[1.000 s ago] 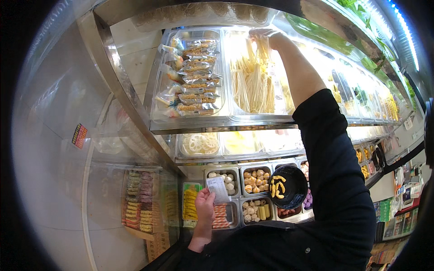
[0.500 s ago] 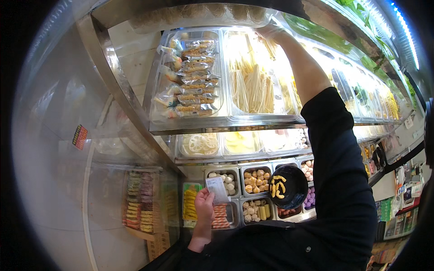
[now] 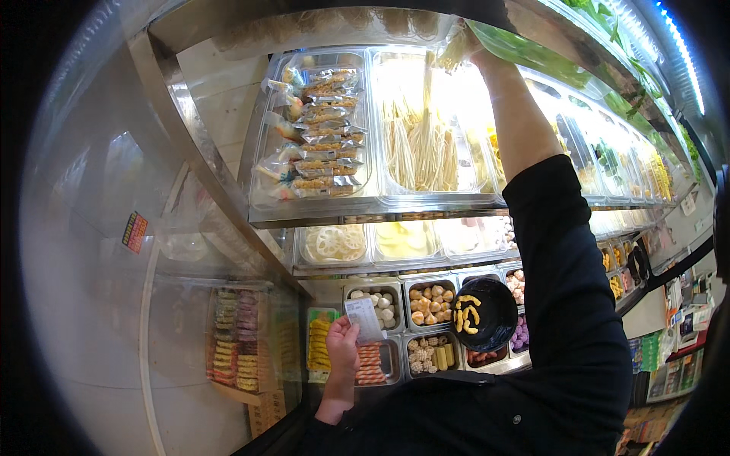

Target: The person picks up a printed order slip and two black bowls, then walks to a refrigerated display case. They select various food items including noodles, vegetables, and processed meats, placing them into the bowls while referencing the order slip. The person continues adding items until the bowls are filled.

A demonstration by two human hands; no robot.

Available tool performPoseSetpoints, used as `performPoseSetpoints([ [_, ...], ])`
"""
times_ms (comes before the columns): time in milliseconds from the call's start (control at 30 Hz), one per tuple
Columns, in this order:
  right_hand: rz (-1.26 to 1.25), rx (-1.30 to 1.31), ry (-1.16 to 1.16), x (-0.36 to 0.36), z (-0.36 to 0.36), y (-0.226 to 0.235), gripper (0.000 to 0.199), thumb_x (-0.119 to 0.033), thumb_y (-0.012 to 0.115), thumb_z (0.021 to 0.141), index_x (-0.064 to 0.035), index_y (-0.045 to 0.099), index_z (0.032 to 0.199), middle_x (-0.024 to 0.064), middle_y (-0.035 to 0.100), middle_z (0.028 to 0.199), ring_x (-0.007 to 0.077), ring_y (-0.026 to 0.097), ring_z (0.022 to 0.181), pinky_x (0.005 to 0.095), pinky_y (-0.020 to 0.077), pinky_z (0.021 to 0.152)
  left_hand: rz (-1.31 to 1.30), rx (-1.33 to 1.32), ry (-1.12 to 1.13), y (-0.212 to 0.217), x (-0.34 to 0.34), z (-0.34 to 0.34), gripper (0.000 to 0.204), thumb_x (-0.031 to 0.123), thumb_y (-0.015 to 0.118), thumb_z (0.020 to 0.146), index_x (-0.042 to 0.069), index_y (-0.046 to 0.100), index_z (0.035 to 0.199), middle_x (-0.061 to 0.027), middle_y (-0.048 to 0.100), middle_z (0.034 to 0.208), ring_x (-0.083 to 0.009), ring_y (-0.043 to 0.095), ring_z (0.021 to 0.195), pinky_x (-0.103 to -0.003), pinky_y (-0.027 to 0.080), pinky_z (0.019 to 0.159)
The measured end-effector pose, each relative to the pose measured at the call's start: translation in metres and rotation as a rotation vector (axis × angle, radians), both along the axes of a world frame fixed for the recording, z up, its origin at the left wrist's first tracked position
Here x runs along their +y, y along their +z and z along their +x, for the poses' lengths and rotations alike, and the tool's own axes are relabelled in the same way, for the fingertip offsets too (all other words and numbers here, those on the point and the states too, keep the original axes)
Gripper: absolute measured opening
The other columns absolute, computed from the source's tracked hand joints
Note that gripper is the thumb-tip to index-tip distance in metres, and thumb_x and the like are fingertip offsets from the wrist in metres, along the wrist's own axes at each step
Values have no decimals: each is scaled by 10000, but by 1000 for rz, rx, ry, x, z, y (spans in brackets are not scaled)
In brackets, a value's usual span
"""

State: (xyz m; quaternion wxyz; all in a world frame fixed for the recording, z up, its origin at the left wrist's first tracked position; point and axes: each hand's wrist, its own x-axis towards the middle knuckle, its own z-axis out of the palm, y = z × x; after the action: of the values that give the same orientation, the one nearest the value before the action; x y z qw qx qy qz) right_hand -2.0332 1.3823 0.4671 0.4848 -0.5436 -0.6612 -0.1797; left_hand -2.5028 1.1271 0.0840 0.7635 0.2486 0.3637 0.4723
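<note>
- We are pinching a paper slip (image 3: 365, 319) in our left hand (image 3: 343, 346), low before the food trays (image 3: 433, 304).
- We are reaching our right hand (image 3: 465, 45) up to the pale noodle sticks (image 3: 426, 148) on the top shelf; its fingers are hidden.

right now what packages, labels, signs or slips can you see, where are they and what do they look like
paper slip: white, rectangular, held in the left hand before the lower trays.
clear snack packets: stacked in the upper left tray, see-through wrap, tan filling.
sticker: on the left glass, small, red and yellow.
packaged goods: lower right rack, mixed colours, too small to tell.
</note>
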Motion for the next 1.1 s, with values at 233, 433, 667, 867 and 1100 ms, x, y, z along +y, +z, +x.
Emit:
performPoseSetpoints([
  [233, 19, 271, -23, -10, -8, 3, 231, -246, 431, 913, -60, 568, 928, 90, 585, 882, 229, 538, 810, 370, 457, 698, -8, 23, -11, 5, -1, 2, 199, -63, 497, 830, -23, 512, 1024, -111, 602, 985, -159, 586, 885, -281, 466, 821],
  [433, 8, 762, 192, -19, -16, 9, 225, -238, 428, 913, -61, 566, 917, 94, 582, 866, 229, 542, 800, 370, 461, 692, 17, -1, -24, 14, -3, 6, 202, -55, 507, 824, -29, 511, 1025, -112, 602, 976, -158, 584, 878, -281, 470, 810],
  [667, 7, 1439, 675, -48, -13, 4, 218, -230, 425, 912, -62, 564, 904, 98, 579, 848, 228, 546, 788, 369, 465, 685, 61, 22, -34, 27, -13, 7, 199, -51, 496, 816, -19, 512, 1011, -111, 599, 975, -174, 595, 859, -304, 485, 790],
  [867, -20, 1647, 971, -131, -34, -42, 213, -222, 422, 912, -62, 562, 892, 102, 577, 831, 228, 550, 778, 369, 468, 679, 125, 11, -63, 41, -22, 12, 207, -51, 490, 809, -23, 518, 1012, -107, 603, 976, -179, 597, 863, -305, 479, 806],
  [1100, -102, 1727, 1186, -294, -116, -122, 186, -219, 416, 940, -111, 523, 833, -25, 502, 678, 82, 476, 577, 237, 425, 559, 210, 92, -68, 58, -41, 15, 221, -53, 523, 809, -8, 542, 1025, -68, 612, 968, -132, 578, 882, -261, 458, 807],
])
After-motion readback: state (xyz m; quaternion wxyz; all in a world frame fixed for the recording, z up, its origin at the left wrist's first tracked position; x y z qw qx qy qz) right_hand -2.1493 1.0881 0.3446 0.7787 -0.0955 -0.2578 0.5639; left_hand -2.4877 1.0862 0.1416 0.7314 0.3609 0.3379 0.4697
